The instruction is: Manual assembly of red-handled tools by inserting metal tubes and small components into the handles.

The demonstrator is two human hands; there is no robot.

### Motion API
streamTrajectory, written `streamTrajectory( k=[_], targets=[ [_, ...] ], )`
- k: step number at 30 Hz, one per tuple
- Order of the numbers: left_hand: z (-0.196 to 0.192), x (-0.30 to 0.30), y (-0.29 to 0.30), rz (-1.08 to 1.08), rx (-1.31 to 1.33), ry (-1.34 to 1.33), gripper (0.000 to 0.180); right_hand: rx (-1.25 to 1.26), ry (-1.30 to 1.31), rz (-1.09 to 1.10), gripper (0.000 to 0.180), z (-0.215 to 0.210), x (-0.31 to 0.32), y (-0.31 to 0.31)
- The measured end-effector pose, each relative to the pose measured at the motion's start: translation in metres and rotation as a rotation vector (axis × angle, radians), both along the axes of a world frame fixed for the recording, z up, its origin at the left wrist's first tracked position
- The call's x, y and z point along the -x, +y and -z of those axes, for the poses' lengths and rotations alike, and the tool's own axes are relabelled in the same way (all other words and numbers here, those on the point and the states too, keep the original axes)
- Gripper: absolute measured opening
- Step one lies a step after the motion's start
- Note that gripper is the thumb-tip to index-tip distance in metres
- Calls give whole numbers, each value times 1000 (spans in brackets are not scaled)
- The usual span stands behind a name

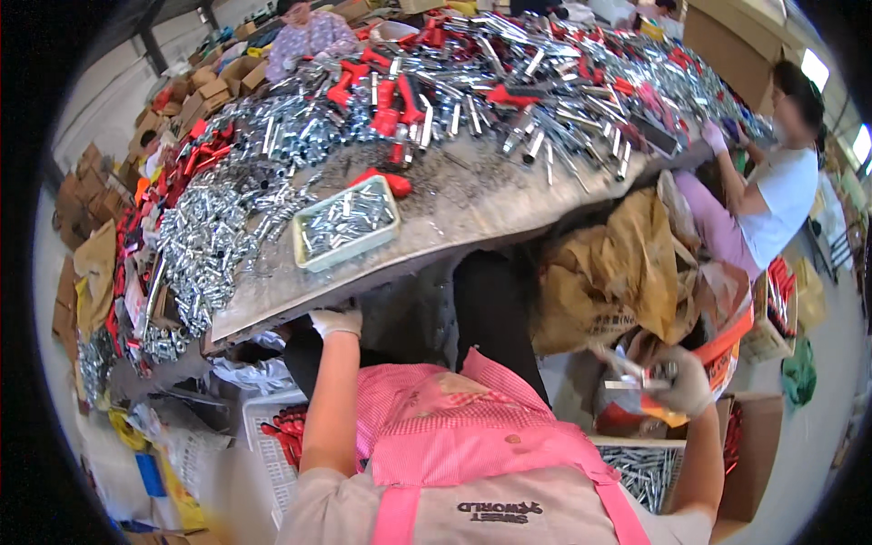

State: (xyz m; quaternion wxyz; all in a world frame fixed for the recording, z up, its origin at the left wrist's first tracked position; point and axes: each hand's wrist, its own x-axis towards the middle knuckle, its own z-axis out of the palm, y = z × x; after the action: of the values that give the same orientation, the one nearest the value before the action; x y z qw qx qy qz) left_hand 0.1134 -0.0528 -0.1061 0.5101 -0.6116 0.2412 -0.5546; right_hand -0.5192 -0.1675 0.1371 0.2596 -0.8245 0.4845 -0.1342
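Note:
My left hand (336,321), in a white glove, rests against the near edge of the worktable (472,204), fingers curled on the rim. My right hand (683,381), also gloved, reaches out to the right over an orange box (727,350) and grips several shiny metal tubes (631,372). A pale green tray (346,222) filled with small metal parts sits on the table just beyond my left hand. I wear a pink checked apron (472,436).
Heaps of metal tubes (545,91) and red handles (391,100) cover the table. A person in white (781,191) sits at the right, another at the far end (309,36). Brown sacks (609,272), cardboard boxes (754,454) and white crates (272,445) crowd the floor.

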Motion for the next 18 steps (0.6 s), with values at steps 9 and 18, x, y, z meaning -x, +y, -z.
streamTrajectory(
  k=[9,18],
  targets=[
    [-178,158,1,-22,-773,-2412,24,425,86,-242,49,-70,-341,-174],
    [-251,39,-56,-1037,-1349,-2924,19,397,5,-186,41,28,-455,-280]
  ],
)
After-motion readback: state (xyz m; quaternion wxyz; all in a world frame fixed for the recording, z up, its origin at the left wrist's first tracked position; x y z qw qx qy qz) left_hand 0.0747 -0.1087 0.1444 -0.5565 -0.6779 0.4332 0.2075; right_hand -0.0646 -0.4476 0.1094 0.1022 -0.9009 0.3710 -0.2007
